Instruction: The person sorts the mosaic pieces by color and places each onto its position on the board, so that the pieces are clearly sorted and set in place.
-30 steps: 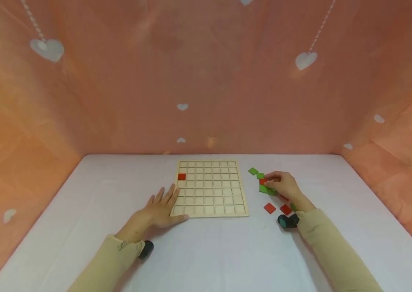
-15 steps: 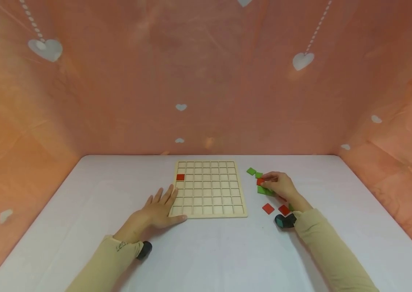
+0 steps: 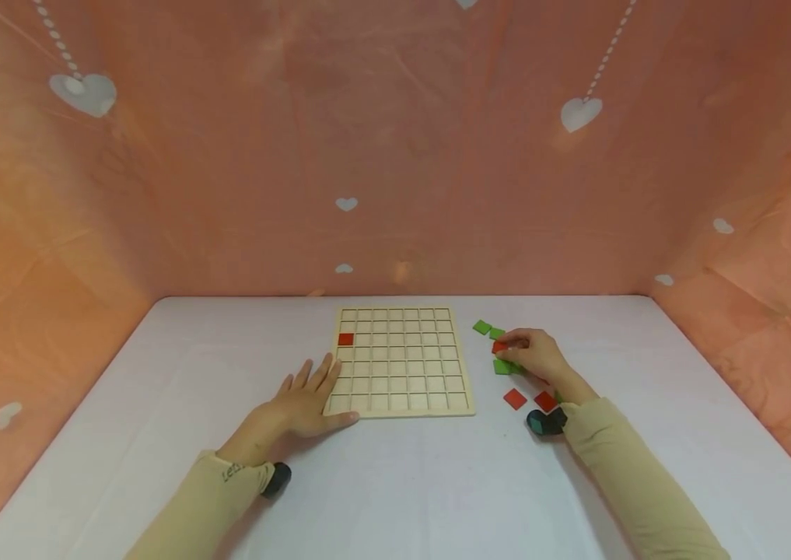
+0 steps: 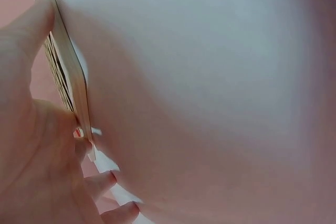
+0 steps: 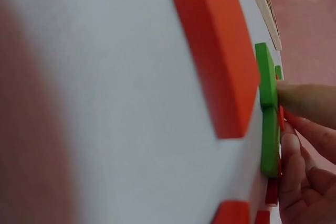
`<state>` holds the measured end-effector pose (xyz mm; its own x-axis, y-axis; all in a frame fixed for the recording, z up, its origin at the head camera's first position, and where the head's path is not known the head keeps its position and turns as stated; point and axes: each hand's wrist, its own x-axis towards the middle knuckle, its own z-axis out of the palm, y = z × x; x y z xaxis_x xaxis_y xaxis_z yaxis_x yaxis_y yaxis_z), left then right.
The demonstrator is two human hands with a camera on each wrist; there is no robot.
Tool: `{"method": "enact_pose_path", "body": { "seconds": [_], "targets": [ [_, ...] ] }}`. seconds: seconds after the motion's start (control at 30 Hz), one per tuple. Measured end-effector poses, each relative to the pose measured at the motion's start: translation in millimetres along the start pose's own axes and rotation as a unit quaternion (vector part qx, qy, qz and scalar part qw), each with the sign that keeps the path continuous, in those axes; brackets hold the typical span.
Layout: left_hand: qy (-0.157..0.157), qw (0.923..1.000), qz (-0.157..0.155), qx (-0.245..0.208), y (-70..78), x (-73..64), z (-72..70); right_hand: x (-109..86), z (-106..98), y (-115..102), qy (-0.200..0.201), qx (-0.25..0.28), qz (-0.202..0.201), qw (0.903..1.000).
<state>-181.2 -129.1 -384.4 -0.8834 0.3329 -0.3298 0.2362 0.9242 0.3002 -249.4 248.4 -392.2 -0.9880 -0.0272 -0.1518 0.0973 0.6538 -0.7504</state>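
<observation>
The wooden grid board (image 3: 409, 414) lies flat on the table, with one red tile (image 3: 345, 339) in a cell of its leftmost column. My left hand (image 3: 300, 404) rests at the board's lower left corner, fingers spread along the left side and thumb at the front edge. In the left wrist view that thumb (image 4: 39, 22) lies against the board's edge. To the right of the board, my right hand (image 3: 540, 356) pinches a red square tile (image 3: 498, 348) between thumb and fingers, low among the loose tiles. Close below it are green tiles (image 3: 502, 367), partly hidden by the hand.
Two green tiles (image 3: 482, 327) lie behind the held one. Nearer the front are two red tiles (image 3: 515, 399), and a green one shows partly beside the right wrist. Black wrist cameras (image 3: 546, 422) sit under both sleeves. A pink-orange cloth (image 3: 395, 155) with hearts encloses the table.
The red tile at my right fingertips has shifted slightly away from the green tile below it. My left hand stays in place on the board; the head view has drifted a little.
</observation>
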Motion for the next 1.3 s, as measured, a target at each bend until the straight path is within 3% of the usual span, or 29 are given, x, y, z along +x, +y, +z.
{"method": "enact_pose_path", "body": {
  "seconds": [0.47,0.7,0.93,1.3],
  "targets": [
    [-0.001,1.0000,-0.002,-0.003,1.8,-3.3,-1.8,-0.2,2,0,0.002,0.021,-0.001,0.9998],
    [-0.008,1.0000,0.001,-0.004,2.0,-2.5,-3.5,0.1,3,-2,0.009,0.008,-0.027,0.9996],
    [-0.001,1.0000,-0.003,0.002,-2.2,2.0,1.3,0.4,7,-9,-0.002,0.031,-0.037,0.9988],
    [-0.011,0.9999,-0.003,-0.003,2.9,-3.4,-4.9,0.8,14,-18,-0.001,0.014,-0.079,0.9967]
  ]
}}
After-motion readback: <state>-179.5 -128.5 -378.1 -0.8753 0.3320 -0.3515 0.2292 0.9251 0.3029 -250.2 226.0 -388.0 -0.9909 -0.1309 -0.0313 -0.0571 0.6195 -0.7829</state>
